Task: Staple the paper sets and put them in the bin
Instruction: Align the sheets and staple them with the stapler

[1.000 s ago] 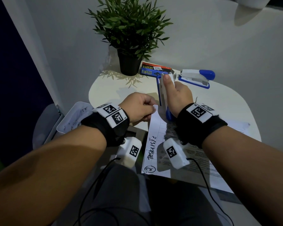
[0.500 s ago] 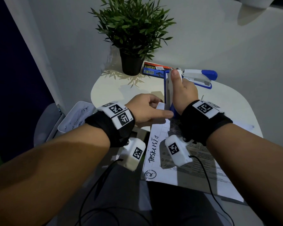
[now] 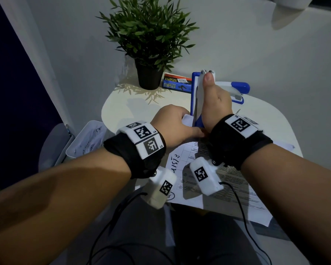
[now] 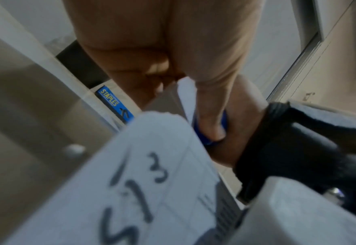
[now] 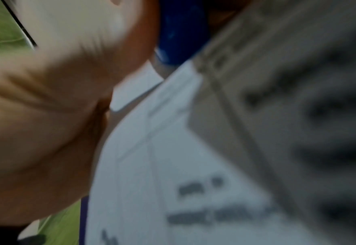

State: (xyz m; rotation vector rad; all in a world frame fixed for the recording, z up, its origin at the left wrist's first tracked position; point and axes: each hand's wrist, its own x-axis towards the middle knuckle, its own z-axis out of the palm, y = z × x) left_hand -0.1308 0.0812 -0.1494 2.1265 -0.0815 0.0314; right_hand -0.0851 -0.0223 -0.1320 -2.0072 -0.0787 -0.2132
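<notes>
My right hand point(image 3: 215, 104) grips a blue and white stapler point(image 3: 194, 92) that stands almost upright, thumb stretched along its white top. The stapler's blue lower end point(image 4: 202, 132) sits at the far corner of the paper set point(image 3: 227, 180). My left hand point(image 3: 172, 123) is right beside it, fingers curled and pinching that paper corner point(image 4: 185, 89), with the thumb reaching to the stapler's base. The paper set lies on the round white table point(image 3: 126, 108) under both wrists and bears handwriting point(image 4: 152, 182). The right wrist view is blurred, showing paper point(image 5: 152, 165) and the blue stapler end point(image 5: 181, 33).
A second blue and white stapler point(image 3: 237, 90) lies behind my right hand. Two boxes of staples point(image 3: 177, 84) and a potted plant point(image 3: 149, 39) stand at the table's back by the wall. A white bin point(image 3: 88, 138) holding papers sits low at the left.
My right hand has lifted the stapler higher and more upright. My left hand moved from a fist beside the paper to the stapler's base and now pinches the paper corner there.
</notes>
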